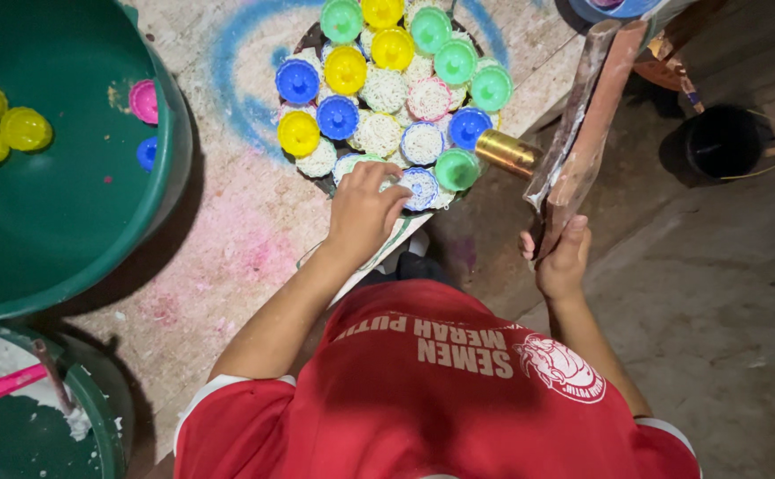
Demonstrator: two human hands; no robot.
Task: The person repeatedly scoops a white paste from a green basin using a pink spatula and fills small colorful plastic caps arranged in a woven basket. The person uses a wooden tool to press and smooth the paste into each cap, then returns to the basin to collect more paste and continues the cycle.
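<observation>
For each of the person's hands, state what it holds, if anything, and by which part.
The right hand grips a long wooden press at its lower end. The left hand rests on a noodle mould at the tray's near edge; an actual hold cannot be told.

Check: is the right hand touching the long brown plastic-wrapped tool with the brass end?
Touching. The head view shows the right hand closed around the lower end of the long brown tool, with no gap.

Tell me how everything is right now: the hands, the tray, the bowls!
Left hand: fingertips on a mould at the tray's near edge.
Right hand: closed round the press.
Press: tilted, brass end toward the tray.
Tray: packed with moulds, many holding white noodles.
Basin: a few moulds inside.
Bowl: white dough and pink spoon inside.
Bucket: upright, dark inside.
</observation>
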